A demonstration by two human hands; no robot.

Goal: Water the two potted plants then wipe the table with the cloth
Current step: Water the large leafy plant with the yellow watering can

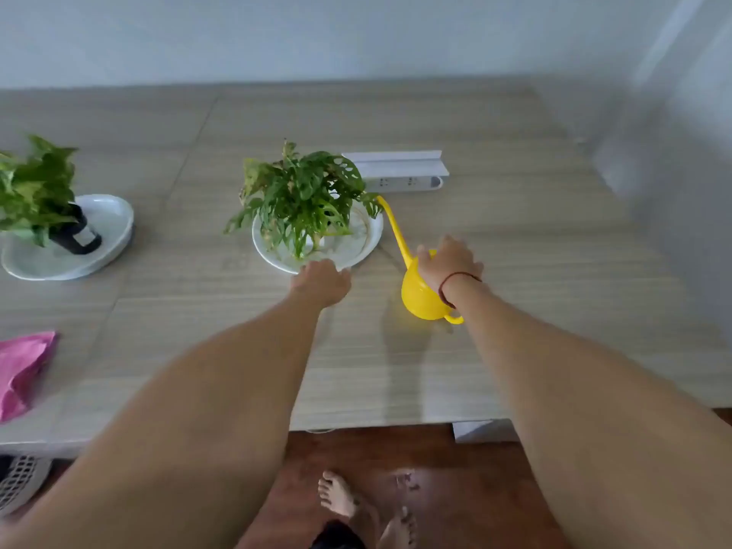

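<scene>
Gripping the yellow watering can [422,297] at centre right, the right hand [449,261] wraps its fingers over the top. The left hand [321,283], fingers curled, touches the centre plant's plate [368,239]; whether it grips is unclear. Pink cloth [21,370] lies at the tabletop's [515,239] left edge.

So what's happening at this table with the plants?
A person is tending two potted plants. Their right hand rests on top of a yellow watering can, whose long spout reaches the middle plant. Their left hand is at the near rim of that plant's white dish. The other plant sits on its dish at the left, and a pink cloth lies untouched near the table's left edge.
</scene>
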